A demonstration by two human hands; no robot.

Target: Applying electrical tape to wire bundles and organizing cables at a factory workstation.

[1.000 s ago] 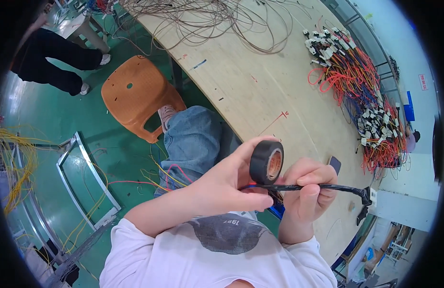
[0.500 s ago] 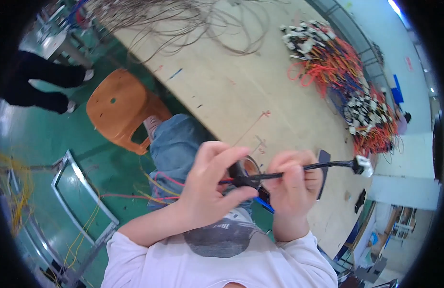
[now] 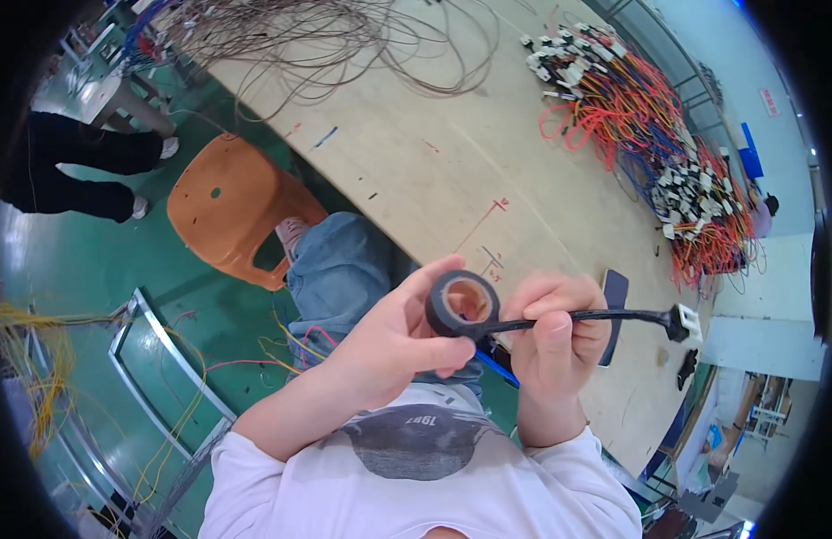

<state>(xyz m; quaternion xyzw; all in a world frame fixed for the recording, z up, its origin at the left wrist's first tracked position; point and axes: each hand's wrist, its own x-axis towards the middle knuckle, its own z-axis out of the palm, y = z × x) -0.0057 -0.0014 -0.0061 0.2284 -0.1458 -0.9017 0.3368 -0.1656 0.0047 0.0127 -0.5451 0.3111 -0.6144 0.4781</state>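
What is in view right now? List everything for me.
tape roll: one, black, in the left hand
taped cable: one, black, white connector at its end, in the right hand
wire harness pile: many, red, orange and blue with white connectors, far right of the table
loose wires: a tangle, grey-brown, far end of the table
table: one, pale wood
stool: one, orange, on the green floor
flat dark object: one, on the table behind the right hand
left hand: fingers around the roll
right hand: fingers gripping the cable
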